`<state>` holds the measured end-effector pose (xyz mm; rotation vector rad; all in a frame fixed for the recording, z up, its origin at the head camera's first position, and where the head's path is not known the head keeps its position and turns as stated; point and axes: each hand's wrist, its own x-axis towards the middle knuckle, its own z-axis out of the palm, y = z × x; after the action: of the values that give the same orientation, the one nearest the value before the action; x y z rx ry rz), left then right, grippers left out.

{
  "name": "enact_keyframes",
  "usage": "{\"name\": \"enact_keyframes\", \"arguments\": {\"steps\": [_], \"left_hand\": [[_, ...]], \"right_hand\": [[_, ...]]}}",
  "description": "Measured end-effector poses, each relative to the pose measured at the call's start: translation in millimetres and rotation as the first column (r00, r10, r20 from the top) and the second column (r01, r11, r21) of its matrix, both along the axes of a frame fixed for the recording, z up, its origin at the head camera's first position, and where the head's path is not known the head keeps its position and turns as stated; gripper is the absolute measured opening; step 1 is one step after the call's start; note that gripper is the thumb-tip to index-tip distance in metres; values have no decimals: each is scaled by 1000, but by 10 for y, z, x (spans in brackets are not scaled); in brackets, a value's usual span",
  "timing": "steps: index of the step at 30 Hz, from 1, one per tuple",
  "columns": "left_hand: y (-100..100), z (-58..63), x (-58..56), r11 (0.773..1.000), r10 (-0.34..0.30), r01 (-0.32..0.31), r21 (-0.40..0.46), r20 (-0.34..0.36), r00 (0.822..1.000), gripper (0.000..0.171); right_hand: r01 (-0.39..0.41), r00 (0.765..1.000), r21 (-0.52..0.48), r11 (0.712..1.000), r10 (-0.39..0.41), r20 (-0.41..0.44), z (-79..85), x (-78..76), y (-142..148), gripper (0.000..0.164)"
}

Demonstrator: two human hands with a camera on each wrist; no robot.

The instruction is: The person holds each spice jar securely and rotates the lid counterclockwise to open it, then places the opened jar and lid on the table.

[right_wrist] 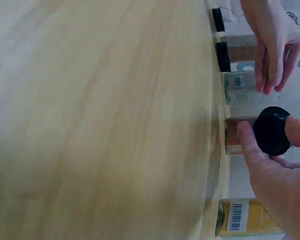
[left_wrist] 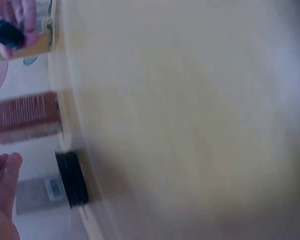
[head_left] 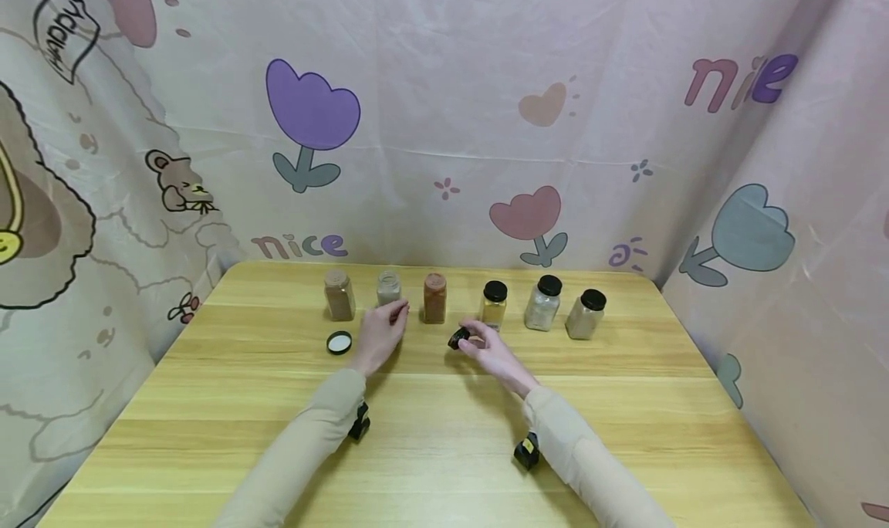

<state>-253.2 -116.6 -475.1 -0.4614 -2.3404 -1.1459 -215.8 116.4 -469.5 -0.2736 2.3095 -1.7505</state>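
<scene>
My right hand point(head_left: 486, 348) pinches a black lid point(right_wrist: 272, 131) between thumb and fingers, above the table in front of the yellow jar point(head_left: 493, 312). My left hand point(head_left: 379, 336) holds nothing; its fingers hang loosely in front of an uncapped jar of whitish powder point(head_left: 389, 287). Left of that stands an uncapped brown-powder jar point(head_left: 340, 299), and right of it an uncapped red-powder jar point(head_left: 434, 300). One black lid point(head_left: 339, 343) lies with its white inside up by the brown jar. Another lid point(left_wrist: 72, 178) is by the whitish jar, hidden behind my left hand in the head view.
On the right, a jar with pale contents point(head_left: 542, 306) and a greyish jar point(head_left: 586, 316) stand with black lids on, as does the yellow one. Behind the wooden table point(head_left: 444, 451) hangs a printed curtain point(head_left: 430, 111). Black wrist devices point(head_left: 528, 452) sit at both sleeves.
</scene>
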Motion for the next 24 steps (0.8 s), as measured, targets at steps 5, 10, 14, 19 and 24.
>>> {"name": "enact_keyframes", "arguments": {"steps": [5, 10, 14, 19, 24], "left_hand": [[-140, 68, 40, 999, 34, -34, 0, 40, 999, 11], [-253, 51, 18, 997, 69, -69, -43, -9, 998, 10], [-314, 19, 7, 995, 80, -82, -53, -35, 996, 16], [-342, 15, 22, 995, 80, -80, -52, 3, 997, 17], [-350, 13, 24, 995, 85, -84, -50, 35, 996, 17]], "right_hand": [[-32, 999, 82, 996, 34, -25, 19, -17, -55, 48], [-31, 997, 131, 991, 40, -67, 26, -49, -127, 44], [-34, 993, 167, 985, 52, -103, -21, -113, -168, 42], [-42, 984, 217, 975, 78, -158, -66, -167, -200, 41], [-56, 975, 266, 962, 111, -194, -62, -203, -233, 40]]}}
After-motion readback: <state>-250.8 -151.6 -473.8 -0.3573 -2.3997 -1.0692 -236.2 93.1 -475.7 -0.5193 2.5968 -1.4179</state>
